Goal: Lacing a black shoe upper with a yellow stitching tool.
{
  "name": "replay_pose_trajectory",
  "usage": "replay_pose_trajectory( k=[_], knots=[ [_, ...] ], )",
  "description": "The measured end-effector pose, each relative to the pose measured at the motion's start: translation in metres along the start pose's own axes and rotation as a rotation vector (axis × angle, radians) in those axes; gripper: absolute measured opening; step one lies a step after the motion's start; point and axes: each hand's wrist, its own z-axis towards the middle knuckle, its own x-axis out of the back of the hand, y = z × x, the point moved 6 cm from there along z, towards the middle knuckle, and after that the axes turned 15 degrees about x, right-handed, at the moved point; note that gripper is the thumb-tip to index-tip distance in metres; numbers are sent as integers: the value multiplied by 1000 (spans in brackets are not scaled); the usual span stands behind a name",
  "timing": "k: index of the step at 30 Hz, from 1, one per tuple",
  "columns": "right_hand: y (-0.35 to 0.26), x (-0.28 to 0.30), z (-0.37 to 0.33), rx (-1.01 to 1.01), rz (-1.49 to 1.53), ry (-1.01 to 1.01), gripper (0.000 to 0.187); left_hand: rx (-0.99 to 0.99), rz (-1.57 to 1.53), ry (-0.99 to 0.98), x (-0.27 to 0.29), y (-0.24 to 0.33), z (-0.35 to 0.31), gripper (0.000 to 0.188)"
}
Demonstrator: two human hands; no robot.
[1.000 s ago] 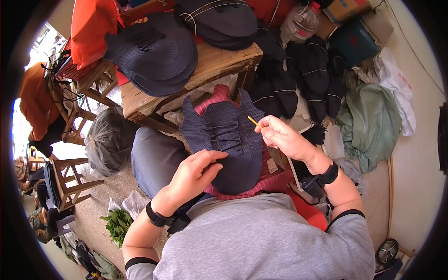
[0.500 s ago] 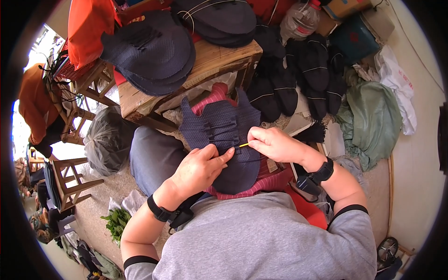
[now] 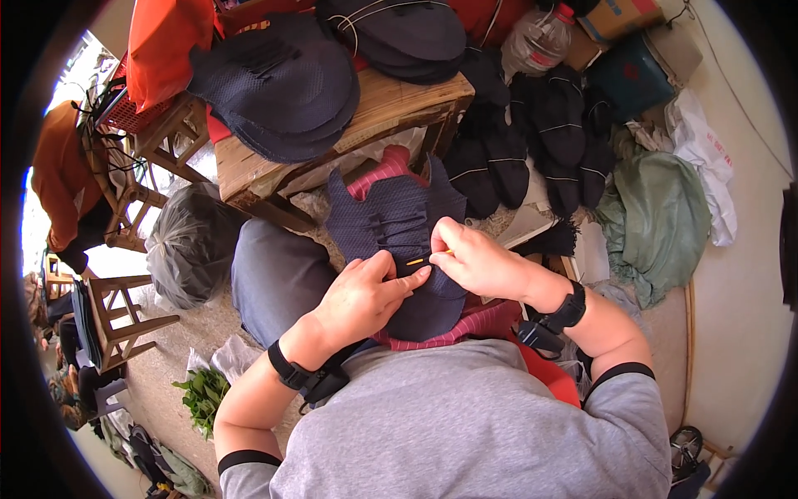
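The left hand (image 3: 353, 299), resting on the navy panel (image 3: 426, 320), should press it flat beside the dark strands (image 3: 401, 229) while the right hand (image 3: 478, 264), pinched on a slim yellow tool (image 3: 415, 262), works shallowly; whether the left also grips, I cannot tell. Dimpled and round-ended, the panel lies over striped red cloth (image 3: 495, 319), off the counter's (image 3: 395, 110) near edge

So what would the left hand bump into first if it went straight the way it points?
Probably the right hand: the left hand points its fingers toward it, though depth is hard to judge.
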Motion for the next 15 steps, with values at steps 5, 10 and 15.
replay_pose_trajectory(
  k=[5,10,15],
  knots=[
    [6,14,-5,1,43,76,19,134,-282,13,17,1,-1,28],
    [18,2,-6,-288,344,59,10,426,-371,82,13,-26,3,10],
    [17,-5,0,-292,486,137,15,312,-128,123,9,-15,11,16]
  ],
)
